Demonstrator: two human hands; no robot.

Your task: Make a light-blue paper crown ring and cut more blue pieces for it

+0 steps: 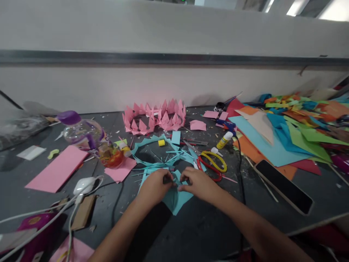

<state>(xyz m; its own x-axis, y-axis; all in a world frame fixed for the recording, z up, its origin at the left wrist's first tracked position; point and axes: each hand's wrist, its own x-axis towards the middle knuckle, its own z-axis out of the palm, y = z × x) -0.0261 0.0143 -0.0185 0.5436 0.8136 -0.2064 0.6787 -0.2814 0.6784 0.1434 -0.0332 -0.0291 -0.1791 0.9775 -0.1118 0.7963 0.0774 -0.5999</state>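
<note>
A folded light-blue sheet of paper (176, 203) lies at the front middle of the dark table. My left hand (156, 185) pinches its upper left side, thumb and fingers bent together. Facing it, my right hand (199, 182) has its fingertips closed on the upper right side of the same paper. The fingers partly cover the paper's upper edge. Just beyond my hands lies a ring of spiky light-blue paper (136, 145), with thin blue strips around it. Scissors with red and yellow handles (215, 162) rest beside my right hand.
Two pink paper crowns (141, 127) stand near the wall. A purple-capped bottle (87, 134) lies at left by pink sheets (58, 169) and a white charger (84, 185). At right are a glue stick (225, 140), a blue glue gun (227, 126), a phone (285, 185) and coloured papers (268, 138).
</note>
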